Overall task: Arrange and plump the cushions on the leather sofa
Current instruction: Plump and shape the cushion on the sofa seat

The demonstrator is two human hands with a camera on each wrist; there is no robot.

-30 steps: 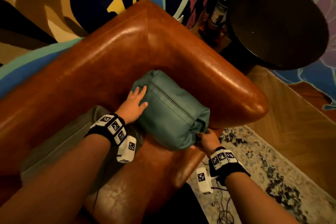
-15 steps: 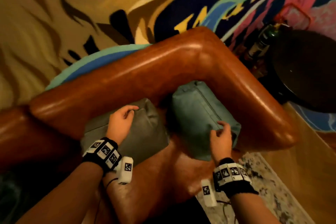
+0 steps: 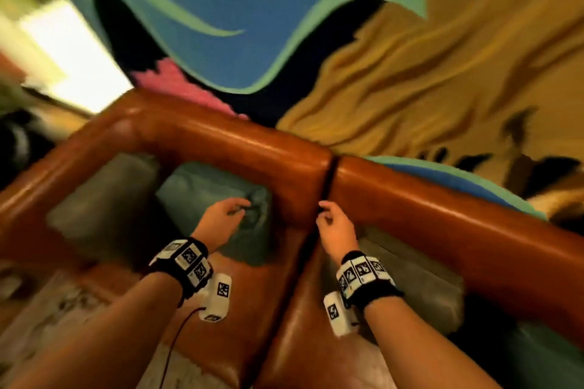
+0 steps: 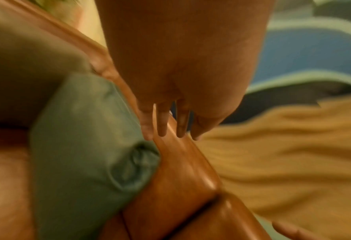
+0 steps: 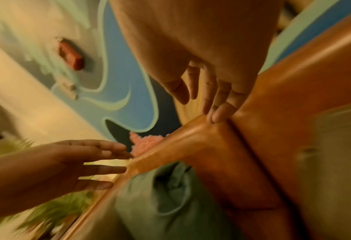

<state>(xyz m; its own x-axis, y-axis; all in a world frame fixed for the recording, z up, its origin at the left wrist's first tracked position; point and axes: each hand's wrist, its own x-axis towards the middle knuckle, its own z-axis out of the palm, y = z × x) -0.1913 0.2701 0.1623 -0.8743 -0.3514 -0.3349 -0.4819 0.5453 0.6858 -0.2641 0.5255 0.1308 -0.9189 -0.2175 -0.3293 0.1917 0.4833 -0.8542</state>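
Note:
The brown leather sofa (image 3: 252, 148) fills the head view, with its left corner at the upper left. An olive cushion (image 3: 104, 208) leans in that corner, and a teal cushion (image 3: 205, 196) stands beside it against the backrest. My left hand (image 3: 234, 211) hovers over the teal cushion's right corner, fingers relaxed and holding nothing. The left wrist view shows straight fingers (image 4: 162, 126) above the teal cushion (image 4: 84, 146). My right hand (image 3: 328, 218) hangs empty in front of the backrest seam (image 3: 328, 180). Its fingers (image 5: 217, 113) are loose. Another olive cushion (image 3: 420, 287) lies behind my right wrist.
A large tufted wall piece (image 3: 252, 25) in blue, green and yellow hangs behind the sofa. A patterned rug (image 3: 63, 309) lies at the lower left. A dark teal shape (image 3: 543, 357) sits on the seat at the far right edge. The picture is motion-blurred.
The view has swung left along the sofa from its right end. Both hands have let go of the cushions they touched there and now hang empty near the left section's cushions.

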